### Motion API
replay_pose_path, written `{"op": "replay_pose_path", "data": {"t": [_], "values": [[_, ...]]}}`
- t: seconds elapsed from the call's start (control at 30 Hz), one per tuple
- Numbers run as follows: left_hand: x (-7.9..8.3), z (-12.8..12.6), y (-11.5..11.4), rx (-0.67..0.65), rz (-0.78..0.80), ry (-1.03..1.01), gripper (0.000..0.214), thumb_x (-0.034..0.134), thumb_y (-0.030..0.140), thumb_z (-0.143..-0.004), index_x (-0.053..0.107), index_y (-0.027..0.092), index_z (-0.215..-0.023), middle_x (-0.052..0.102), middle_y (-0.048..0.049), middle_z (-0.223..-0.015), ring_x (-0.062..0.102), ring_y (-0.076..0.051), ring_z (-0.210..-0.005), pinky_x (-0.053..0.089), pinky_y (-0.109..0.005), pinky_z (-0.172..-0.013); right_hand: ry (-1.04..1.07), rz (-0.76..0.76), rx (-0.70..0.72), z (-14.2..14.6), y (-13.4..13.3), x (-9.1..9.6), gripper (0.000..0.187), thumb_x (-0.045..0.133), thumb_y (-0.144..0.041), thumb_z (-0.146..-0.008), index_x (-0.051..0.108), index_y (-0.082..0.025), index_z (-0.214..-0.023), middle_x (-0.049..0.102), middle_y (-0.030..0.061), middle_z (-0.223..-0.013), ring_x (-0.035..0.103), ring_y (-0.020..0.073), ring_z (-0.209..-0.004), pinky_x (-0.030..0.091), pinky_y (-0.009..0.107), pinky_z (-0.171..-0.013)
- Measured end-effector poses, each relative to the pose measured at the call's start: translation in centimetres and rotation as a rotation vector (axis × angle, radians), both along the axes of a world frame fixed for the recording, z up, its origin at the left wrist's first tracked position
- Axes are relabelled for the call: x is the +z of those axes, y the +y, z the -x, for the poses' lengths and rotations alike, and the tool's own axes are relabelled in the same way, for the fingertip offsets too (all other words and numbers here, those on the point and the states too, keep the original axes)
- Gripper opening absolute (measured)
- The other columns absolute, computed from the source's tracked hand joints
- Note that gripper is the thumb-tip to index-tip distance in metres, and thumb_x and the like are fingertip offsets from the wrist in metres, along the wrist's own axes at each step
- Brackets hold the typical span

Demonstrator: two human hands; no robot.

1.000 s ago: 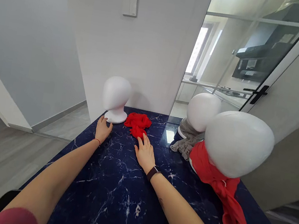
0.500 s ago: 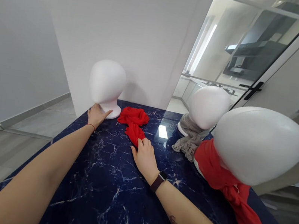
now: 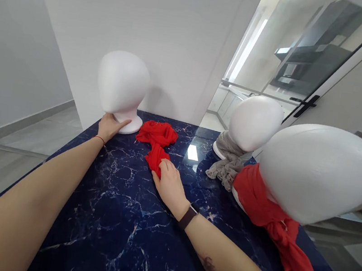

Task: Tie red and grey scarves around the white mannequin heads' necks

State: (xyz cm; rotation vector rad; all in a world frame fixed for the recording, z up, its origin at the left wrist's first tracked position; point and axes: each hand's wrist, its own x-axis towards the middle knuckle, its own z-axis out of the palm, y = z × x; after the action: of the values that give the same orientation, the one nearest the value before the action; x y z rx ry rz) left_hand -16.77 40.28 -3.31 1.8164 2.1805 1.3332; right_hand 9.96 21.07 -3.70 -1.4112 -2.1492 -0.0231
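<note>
A bare white foam mannequin head [image 3: 122, 82] stands at the far left of the dark blue marble table [image 3: 120, 217]. My left hand [image 3: 109, 125] grips its round base, thumb along the rim. Beside it lies a crumpled red scarf [image 3: 155, 137]. My right hand [image 3: 169, 185] rests on the scarf's near end, fingers curled and pinching the cloth. A dark watch sits on that wrist.
At right, a white foam head [image 3: 320, 169] wears a knotted red scarf [image 3: 276, 228]. Behind it another white head [image 3: 255, 122] wears a grey scarf [image 3: 228, 163]. A white wall stands behind the table; a glass door with a black handle [image 3: 304, 104] is at right.
My left hand has reached forward from the tabletop and closed on the bare head's base. My right hand has closed on the red scarf's end. The camera has come closer.
</note>
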Motion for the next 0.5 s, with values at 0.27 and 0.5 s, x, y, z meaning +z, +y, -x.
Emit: {"op": "replay_pose_path", "data": {"t": [0.27, 0.5], "values": [[0.6, -0.8, -2.5, 0.004, -0.171, 0.056, 0.078, 0.066, 0.060, -0.057, 0.049, 0.011, -0.115, 0.058, -0.0156, -0.110, 0.049, -0.036, -0.108, 0.041, -0.047, -0.092, -0.010, 0.000, -0.065, -0.2, 0.1, 0.1, 0.049, 0.046, -0.023, -0.087, 0.032, -0.014, -0.133, 0.052, 0.0125, -0.112, 0.046, 0.0230, -0.101, 0.044, 0.036, -0.083], [0.9, -2.6, -7.2, 0.073, -0.220, 0.074, 0.070, 0.067, 0.057, -0.057, 0.051, 0.011, -0.107, 0.058, -0.0160, -0.105, 0.048, -0.035, -0.109, 0.037, -0.047, -0.093, -0.077, 0.016, -0.104, -0.2, 0.4, -0.1, 0.023, 0.047, -0.029, -0.088, 0.055, -0.017, -0.105, 0.055, 0.0099, -0.099, 0.045, 0.0234, -0.097, 0.043, 0.035, -0.079]]}}
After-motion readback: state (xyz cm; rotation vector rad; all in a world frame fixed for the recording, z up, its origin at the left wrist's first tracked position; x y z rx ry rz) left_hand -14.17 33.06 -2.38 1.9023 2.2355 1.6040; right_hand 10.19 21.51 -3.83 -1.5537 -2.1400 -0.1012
